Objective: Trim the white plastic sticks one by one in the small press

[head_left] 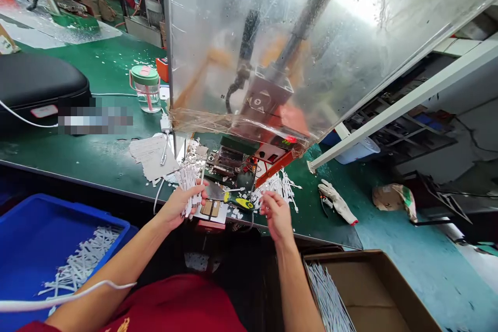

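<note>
My left hand (179, 204) is wrapped around a bundle of short white cable-like strips (189, 187), held upright just above the bench's front edge. To its right, my right hand (277, 213) is raised with curled fingers and the thumb close to the fingertips; whatever lies between them is too small to make out. Behind that hand spreads a loose pile of similar white strips (283, 187). Between my hands lies a scraper (240, 202) with a yellow and black handle, its broad blade pointing left. Beyond it stands the small press fixture (229, 160), with white scraps around it.
A machine with a cloudy plastic shield (218, 21) hangs over the fixture. A blue bin (23, 249) at left and a cardboard box (381, 280) at right hold white strips. Paper (151, 155), a lidded jar (146, 91) and a glove (337, 202) lie on the green bench.
</note>
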Tool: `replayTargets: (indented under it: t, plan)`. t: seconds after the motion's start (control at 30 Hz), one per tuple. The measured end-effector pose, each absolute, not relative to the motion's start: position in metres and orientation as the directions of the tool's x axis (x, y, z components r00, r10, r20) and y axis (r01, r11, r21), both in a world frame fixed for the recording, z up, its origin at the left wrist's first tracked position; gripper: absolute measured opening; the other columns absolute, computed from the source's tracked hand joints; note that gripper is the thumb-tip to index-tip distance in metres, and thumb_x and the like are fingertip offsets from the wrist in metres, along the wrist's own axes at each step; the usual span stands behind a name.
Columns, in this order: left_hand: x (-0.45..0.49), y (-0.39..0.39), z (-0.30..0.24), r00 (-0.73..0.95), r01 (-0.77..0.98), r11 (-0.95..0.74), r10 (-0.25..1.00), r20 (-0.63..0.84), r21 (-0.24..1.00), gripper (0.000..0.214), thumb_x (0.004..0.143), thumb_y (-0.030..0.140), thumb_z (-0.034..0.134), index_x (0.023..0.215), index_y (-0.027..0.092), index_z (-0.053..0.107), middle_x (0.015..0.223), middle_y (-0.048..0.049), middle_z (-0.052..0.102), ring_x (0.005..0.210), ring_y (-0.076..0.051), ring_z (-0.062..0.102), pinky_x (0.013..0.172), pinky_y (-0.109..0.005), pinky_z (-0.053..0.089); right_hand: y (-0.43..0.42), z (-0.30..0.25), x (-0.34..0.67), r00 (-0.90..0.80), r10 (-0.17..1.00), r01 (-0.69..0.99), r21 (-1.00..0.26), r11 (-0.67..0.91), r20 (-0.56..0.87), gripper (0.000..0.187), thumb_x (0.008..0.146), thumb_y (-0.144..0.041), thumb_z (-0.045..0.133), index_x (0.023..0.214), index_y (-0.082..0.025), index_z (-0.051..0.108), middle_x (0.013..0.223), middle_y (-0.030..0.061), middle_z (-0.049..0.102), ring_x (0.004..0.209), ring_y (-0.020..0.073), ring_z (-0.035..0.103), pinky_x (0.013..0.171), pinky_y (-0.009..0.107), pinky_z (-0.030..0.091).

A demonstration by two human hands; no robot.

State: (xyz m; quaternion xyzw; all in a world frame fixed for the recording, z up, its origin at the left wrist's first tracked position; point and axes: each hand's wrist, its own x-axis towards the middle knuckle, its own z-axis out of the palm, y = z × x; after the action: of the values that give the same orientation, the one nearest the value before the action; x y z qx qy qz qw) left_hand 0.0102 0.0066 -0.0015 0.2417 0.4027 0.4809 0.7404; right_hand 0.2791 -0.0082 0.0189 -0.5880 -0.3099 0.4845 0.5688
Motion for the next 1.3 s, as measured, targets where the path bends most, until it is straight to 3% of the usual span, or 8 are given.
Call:
replayTargets:
  t: [0.1,0.17,0.3,0.8,1.1,1.3]
  plan:
    - [0.009,0.007,-0.003,0.215,-0.555,0.429,0.902,-0.375,0.713,0.029,0.071,0.031,0.081,0.086,0.013,0.063,0.062,0.0003,0.06,0.049,-0.01,0.058,0.031,-0.012,0.033,-0.008,0.015,0.225,0.132,0.951,-0.274,-0.932,-0.238,-0.281,0.028,0.065,-0.04,0.079,0.07,-0.017,0.063,0.059,-0.0008,0.062,0.041,0.0066,0.045,0.037,0.018,0.037]
    - [0.008,0.006,-0.003,0.219,-0.558,0.434,0.899,-0.379,0.707,0.028,0.072,0.032,0.08,0.08,0.014,0.061,0.061,0.001,0.059,0.046,-0.008,0.055,0.031,-0.013,0.034,0.0,0.011,0.2,0.081,0.959,-0.279,-0.93,-0.24,-0.272,0.031,0.068,-0.043,0.077,0.066,-0.017,0.06,0.055,-0.0017,0.062,0.036,0.0047,0.04,0.034,0.017,0.031]
    - [0.007,0.005,-0.004,0.22,-0.556,0.441,0.895,-0.387,0.704,0.028,0.071,0.031,0.081,0.078,0.015,0.059,0.059,0.0016,0.058,0.045,-0.008,0.054,0.031,-0.013,0.033,0.018,0.004,0.177,0.092,0.958,-0.275,-0.932,-0.236,-0.27,0.036,0.069,-0.047,0.074,0.061,-0.019,0.052,0.051,-0.0031,0.061,0.031,0.0034,0.033,0.03,0.017,0.023]
    - [0.009,0.003,-0.003,0.196,-0.532,0.428,0.901,-0.386,0.73,0.034,0.067,0.035,0.084,0.074,0.014,0.058,0.058,0.0013,0.058,0.046,-0.008,0.053,0.03,-0.012,0.033,0.025,0.003,0.164,0.097,0.94,-0.325,-0.903,-0.281,-0.327,0.028,0.069,-0.041,0.069,0.06,-0.02,0.052,0.05,-0.004,0.059,0.031,0.0059,0.04,0.031,0.019,0.028]
    - [0.021,0.004,0.004,0.209,-0.429,0.449,0.894,-0.397,0.784,0.044,0.066,0.051,0.081,0.065,0.014,0.055,0.054,0.0007,0.056,0.04,-0.008,0.049,0.028,-0.015,0.029,0.027,0.005,0.166,0.09,0.942,-0.344,-0.897,-0.276,-0.324,0.031,0.068,-0.04,0.071,0.058,-0.02,0.05,0.049,-0.0035,0.06,0.03,0.0058,0.039,0.03,0.019,0.028]
    - [0.037,0.011,0.004,0.157,-0.346,0.404,0.915,-0.372,0.847,0.044,0.066,0.049,0.081,0.09,0.015,0.065,0.057,0.0028,0.058,0.049,-0.012,0.056,0.032,-0.015,0.034,0.022,0.007,0.163,0.078,0.956,-0.32,-0.916,-0.244,-0.282,0.037,0.069,-0.047,0.073,0.06,-0.02,0.048,0.044,-0.0071,0.052,0.03,0.0059,0.039,0.03,0.017,0.027]
